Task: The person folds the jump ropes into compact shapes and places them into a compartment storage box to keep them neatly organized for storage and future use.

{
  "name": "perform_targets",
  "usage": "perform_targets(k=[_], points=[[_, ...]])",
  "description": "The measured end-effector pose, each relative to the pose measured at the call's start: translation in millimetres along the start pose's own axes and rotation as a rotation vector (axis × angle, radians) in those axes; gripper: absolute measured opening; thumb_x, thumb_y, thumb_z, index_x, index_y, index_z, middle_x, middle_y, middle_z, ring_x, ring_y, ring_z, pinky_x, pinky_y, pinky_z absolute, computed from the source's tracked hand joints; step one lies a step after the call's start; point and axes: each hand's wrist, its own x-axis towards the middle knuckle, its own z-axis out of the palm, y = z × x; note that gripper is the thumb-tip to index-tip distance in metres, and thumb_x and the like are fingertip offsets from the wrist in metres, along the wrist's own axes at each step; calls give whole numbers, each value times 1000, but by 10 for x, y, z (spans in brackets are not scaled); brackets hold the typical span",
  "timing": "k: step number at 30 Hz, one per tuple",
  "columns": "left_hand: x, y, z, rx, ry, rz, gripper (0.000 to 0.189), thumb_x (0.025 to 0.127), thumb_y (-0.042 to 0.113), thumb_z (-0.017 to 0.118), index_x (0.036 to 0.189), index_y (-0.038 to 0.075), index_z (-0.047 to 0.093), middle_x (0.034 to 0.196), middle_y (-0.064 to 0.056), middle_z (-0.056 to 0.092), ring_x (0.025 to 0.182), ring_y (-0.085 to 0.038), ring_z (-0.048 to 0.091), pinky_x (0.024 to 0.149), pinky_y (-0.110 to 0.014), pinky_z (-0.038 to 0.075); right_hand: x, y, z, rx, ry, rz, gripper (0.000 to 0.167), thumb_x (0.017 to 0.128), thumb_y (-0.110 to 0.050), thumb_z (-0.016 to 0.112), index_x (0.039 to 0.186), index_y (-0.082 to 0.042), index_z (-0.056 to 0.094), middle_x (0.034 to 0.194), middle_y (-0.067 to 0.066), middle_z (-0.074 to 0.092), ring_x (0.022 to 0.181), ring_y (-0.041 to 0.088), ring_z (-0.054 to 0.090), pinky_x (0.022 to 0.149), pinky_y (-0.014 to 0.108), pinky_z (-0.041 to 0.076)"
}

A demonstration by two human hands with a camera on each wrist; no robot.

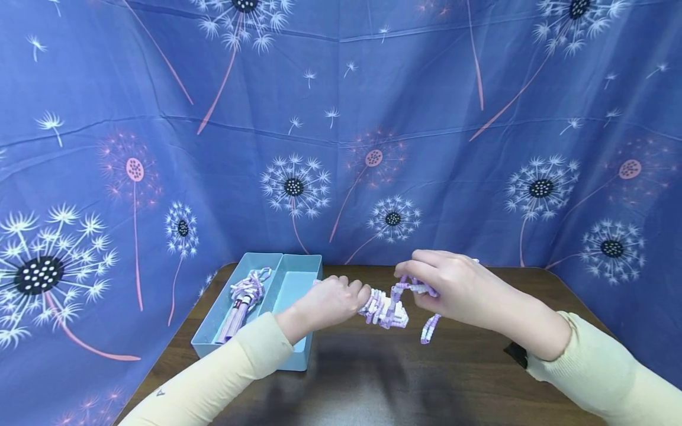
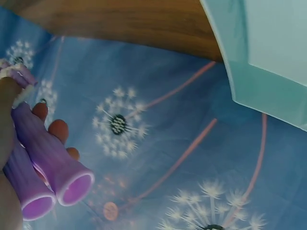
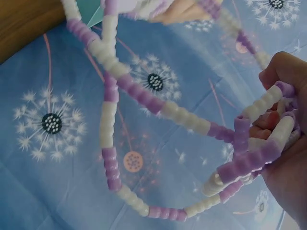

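Note:
A beaded jump rope in purple and white [image 1: 385, 310] stretches between the two hands above the table. My left hand [image 1: 329, 303] grips its gathered coils and both purple handles [image 2: 60, 160], whose hollow flared ends stick out of the fist in the left wrist view. To the right, my right hand [image 1: 453, 287] pinches a looped length of the rope, and a short end dangles below the fingers. Loose strands of beads [image 3: 144, 96] hang in curves between the hands in the right wrist view. The left fingertips are partly hidden in the head view.
A light blue two-compartment box [image 1: 301, 263] stands on the wooden table [image 1: 362, 384] at the left. Its left compartment holds another bundled jump rope [image 1: 249, 289] with its handles. A small black object [image 1: 515, 355] lies by the right forearm. Blue dandelion-print cloth [image 1: 341, 118] surrounds the table.

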Motion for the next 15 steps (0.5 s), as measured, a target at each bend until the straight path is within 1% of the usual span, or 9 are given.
perform_targets(k=[4,8,12,15], points=[[31,86,-81,-19,53,78,23,92,7,36,93,15,57,70,6,53,52,-11,51,47,-23,41,20,103,11,4,24,-18,42,60,1,66,101,-12,64,80,-10,56,62,-1,43,54,16,38],[43,131,-151,-32,119,137,30,95,9,30,100,16,59,75,7,56,56,-10,52,49,-23,42,4,226,46,21,36,-39,38,63,-1,65,100,-12,64,79,-9,55,62,-1,41,53,16,36],[62,155,-229,-28,199,195,30,95,11,32,106,15,59,81,7,59,59,-9,53,51,-22,43,-50,347,101,38,14,-32,35,67,-3,64,100,-12,64,80,-9,56,63,0,41,56,17,37],[85,162,-294,-19,273,214,29,95,11,33,107,13,59,81,7,58,61,-9,53,53,-22,44,-104,428,152,51,-16,-6,34,68,-4,64,101,-11,63,82,-10,56,64,-1,41,57,16,37]])
